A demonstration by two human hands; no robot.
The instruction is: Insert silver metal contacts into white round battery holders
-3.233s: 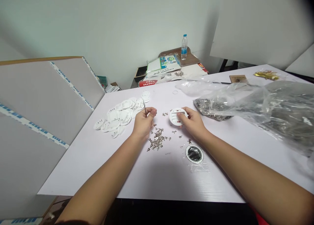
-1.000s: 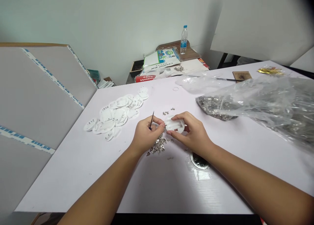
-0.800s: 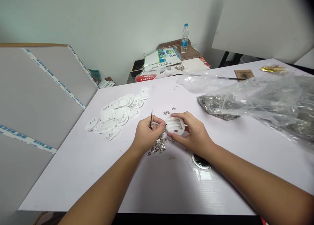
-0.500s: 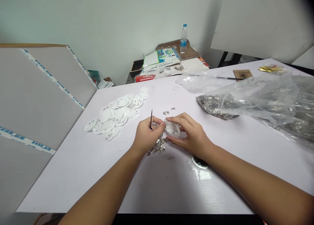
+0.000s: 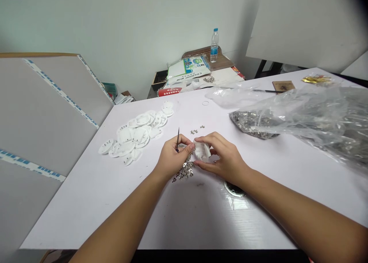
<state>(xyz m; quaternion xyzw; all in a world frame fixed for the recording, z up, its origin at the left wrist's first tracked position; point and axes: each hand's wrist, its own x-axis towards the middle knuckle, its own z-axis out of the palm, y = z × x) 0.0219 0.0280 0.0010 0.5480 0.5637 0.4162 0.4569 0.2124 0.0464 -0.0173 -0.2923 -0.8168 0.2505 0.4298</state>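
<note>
Grasping a white plastic part (image 5: 202,152), the right hand (image 5: 226,154) keeps it tilted above the surface (image 5: 115,207), fingers curled along its far edge and thumb at its near one. With that part as the centre of the clock and twelve toward the wall (image 5: 120,22), the left hand (image 5: 173,156) sits at nine o'clock, gripping a thin dark tool (image 5: 178,137) that points up from between the fingers; its thumb and forefinger meet right beside the white part, though whatever they may pinch at the tips is too small to tell. Small metal clips (image 5: 187,172) lie heaped at seven o'clock, partly behind the left hand, and a few loose clips (image 5: 194,132) are scattered near twelve, with a thin ring (image 5: 205,103) farther out. Between four and five, a round black disc (image 5: 233,189) with a pale rim shows partly under the right wrist. White discs (image 5: 133,134) overlap in a spread pile between nine and ten. At two o'clock slumps a clear plastic bag (image 5: 313,110) with metal pieces (image 5: 253,126) inside; beyond it are a brown block (image 5: 283,86) and a gold packet (image 5: 315,80). Past the surface's far edge, a red roll (image 5: 169,91) lies at eleven and a water bottle (image 5: 214,50) stands upright at twelve.
</note>
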